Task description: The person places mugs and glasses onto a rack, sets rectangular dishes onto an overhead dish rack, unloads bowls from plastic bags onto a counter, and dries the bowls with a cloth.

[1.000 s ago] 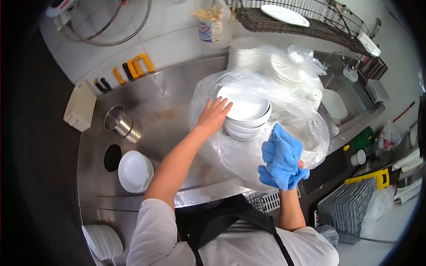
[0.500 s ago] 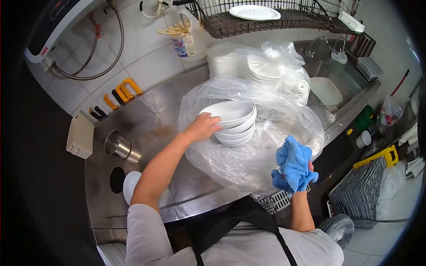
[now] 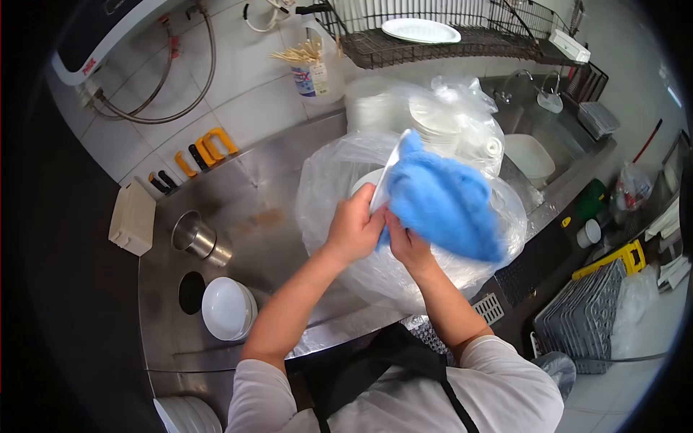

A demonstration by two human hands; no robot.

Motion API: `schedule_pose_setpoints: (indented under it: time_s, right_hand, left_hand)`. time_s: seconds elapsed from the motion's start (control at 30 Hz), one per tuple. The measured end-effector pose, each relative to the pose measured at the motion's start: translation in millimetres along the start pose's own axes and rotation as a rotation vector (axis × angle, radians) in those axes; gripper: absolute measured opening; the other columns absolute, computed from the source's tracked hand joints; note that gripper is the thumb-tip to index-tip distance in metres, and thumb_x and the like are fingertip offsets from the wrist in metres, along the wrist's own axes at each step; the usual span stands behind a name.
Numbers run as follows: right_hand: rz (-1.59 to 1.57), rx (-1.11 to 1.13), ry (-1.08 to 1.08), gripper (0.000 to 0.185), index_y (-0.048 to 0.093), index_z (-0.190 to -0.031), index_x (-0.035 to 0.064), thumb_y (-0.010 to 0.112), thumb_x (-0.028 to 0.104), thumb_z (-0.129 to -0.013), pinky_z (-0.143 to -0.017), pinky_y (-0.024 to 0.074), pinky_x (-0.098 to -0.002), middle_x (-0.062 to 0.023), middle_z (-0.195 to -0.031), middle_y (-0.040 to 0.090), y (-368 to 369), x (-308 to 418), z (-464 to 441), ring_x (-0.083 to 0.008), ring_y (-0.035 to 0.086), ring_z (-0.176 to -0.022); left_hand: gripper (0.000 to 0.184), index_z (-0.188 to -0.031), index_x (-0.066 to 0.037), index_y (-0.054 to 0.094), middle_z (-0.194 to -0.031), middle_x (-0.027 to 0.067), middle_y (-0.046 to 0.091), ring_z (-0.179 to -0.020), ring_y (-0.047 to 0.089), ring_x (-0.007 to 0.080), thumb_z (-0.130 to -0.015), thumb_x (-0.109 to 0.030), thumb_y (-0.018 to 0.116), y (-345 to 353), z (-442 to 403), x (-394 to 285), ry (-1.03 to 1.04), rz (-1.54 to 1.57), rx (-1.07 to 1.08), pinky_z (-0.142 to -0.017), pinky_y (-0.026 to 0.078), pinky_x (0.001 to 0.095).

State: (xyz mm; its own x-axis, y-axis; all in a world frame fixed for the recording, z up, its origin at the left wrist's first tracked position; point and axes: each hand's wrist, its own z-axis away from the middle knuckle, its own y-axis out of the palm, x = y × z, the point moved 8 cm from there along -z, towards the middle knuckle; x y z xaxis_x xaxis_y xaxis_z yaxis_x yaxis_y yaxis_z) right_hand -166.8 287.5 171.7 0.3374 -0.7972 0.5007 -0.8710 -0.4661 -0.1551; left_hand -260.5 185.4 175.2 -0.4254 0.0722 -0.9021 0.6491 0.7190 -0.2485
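Note:
My left hand (image 3: pixel 354 225) grips the near edge of a white bowl (image 3: pixel 387 167), which is tilted up on its side above the plastic bag. Close beside it, my right hand (image 3: pixel 408 242) is closed on a blue cloth (image 3: pixel 440 202) that lies against the bowl and is smeared by motion at its right end. Most of the bowl is hidden behind the cloth. Under the hands, a clear plastic bag (image 3: pixel 325 180) lies open on the steel counter (image 3: pixel 281 238), and the white rim of another bowl (image 3: pixel 367 180) shows inside it.
White bowls (image 3: pixel 225 309) stand at the counter's left front, near a round hole and a steel cup (image 3: pixel 191 232). Bagged white dishes (image 3: pixel 433 119) are behind the open bag. A sink (image 3: pixel 530 155) is at the right, below a wire rack (image 3: pixel 361 49). Knives (image 3: pixel 209 148) hang at the wall.
My left hand has lifted a bowl off the stack and tipped it up. My right hand has moved left with the blue cloth and brought it against the bowl.

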Motion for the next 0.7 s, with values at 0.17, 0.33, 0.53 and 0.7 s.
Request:
schedule_pose_setpoints:
  time_s: [0.17, 0.33, 0.53, 0.7]
  right_hand:
    - [-0.502, 0.059, 0.441, 0.033, 0.065, -0.11, -0.0005, 0.072, 0.024, -0.088, -0.082, 0.0514, -0.0342, -0.0063, -0.093, 0.068, 29, -11, -66, -0.0236, 0.064, -0.086]
    - [-1.4, 0.154, 0.863, 0.035, 0.064, -0.113, 0.0051, 0.06, 0.035, -0.095, -0.082, 0.0554, -0.0316, -0.0068, -0.103, 0.068, 142, -25, -17, -0.0199, 0.066, -0.093]
    - [-1.847, 0.424, 1.392, 0.021, 0.061, -0.113, 0.0108, 0.052, 0.024, -0.099, -0.077, 0.0531, -0.03, -0.0031, -0.104, 0.062, 194, 8, 155, -0.0138, 0.062, -0.087]
    - [-1.368, 0.53, 1.213, 0.029, 0.054, -0.125, 0.007, 0.05, 0.022, -0.1, -0.082, 0.0541, -0.0323, -0.006, -0.107, 0.063, 174, 17, 143, -0.017, 0.063, -0.096]
  left_hand:
    - [0.016, -0.087, 0.001, 0.058, -0.064, 0.0109, 0.061, -0.056, 0.06, 0.0152, -0.087, -0.008, 0.071, -33, 52, -83, 0.293, -0.304, -0.143, -0.05, 0.044, 0.0303]
    - [0.022, -0.075, -0.002, 0.055, -0.061, 0.0111, 0.058, -0.048, 0.056, 0.0263, -0.081, -0.006, 0.076, -28, 98, -99, 0.686, -0.541, -0.204, -0.046, 0.044, 0.0369]
    - [0.016, -0.08, -0.003, 0.056, -0.073, 0.013, 0.066, -0.06, 0.065, 0.0269, -0.086, -0.009, 0.069, -64, 133, -30, 0.622, -0.918, -0.345, -0.054, 0.052, 0.0368]
    - [0.018, -0.082, -0.004, 0.053, -0.065, 0.0127, 0.063, -0.058, 0.064, 0.0323, -0.087, -0.012, 0.068, -120, 158, 23, 0.233, -0.856, -0.332, -0.053, 0.05, 0.0418]
